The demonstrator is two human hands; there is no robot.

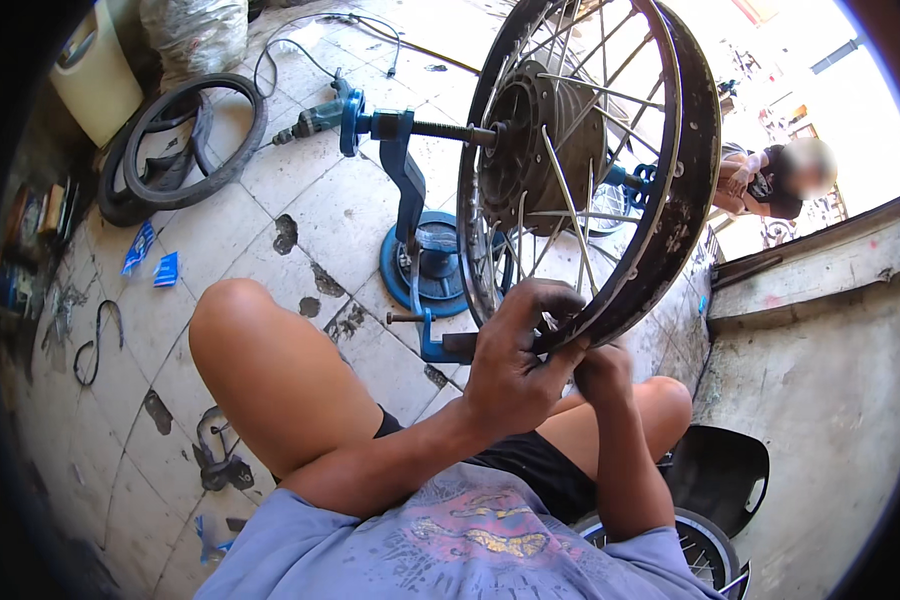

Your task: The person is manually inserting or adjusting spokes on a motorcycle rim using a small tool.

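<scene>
Spoked wheel (530, 140), one, sits on one stand (402, 180), left hand (518, 365) curled round rim (700, 165), right hand (606, 374) of unclear grip.

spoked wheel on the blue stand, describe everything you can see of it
The wheel has a dark, scuffed, tyreless rim, silvery spokes and a wide, grey metal-looking hub. It sits upright on a threaded rod in the blue stand, its top out of frame. The left hand holds the rim's bottom; the right hand is beside it, contact hidden.
</scene>
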